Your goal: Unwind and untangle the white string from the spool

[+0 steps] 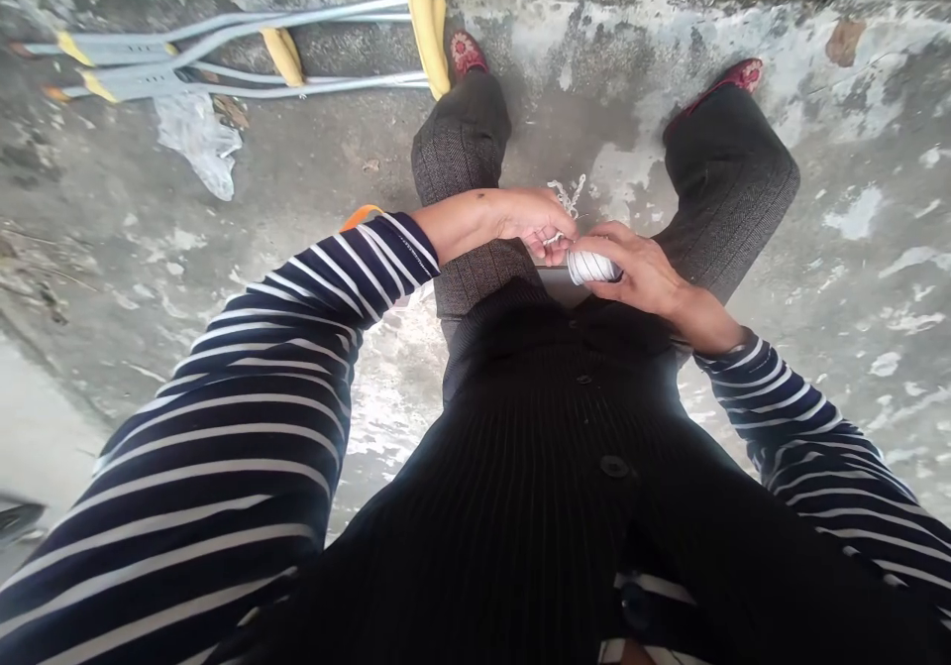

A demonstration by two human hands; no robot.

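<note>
I am seated, looking down at my lap and grey trousers. My right hand (pixel 645 271) is closed round a small spool of white cord (pixel 590 268) held over my lap. My left hand (pixel 536 223) sits just left of the spool, fingers curled and pinching the loose white cord (pixel 569 194), whose frayed end sticks up above my fingers. Both arms wear navy sleeves with white stripes. The two hands nearly touch at the spool.
A pair of grey crutches with yellow pads (pixel 282 51) lies on the stained concrete floor (pixel 854 219) at the upper left, beside a crumpled clear plastic bag (pixel 197 140). My red shoes (pixel 467 51) show at the top. An orange object (pixel 362 215) peeks from behind my left sleeve.
</note>
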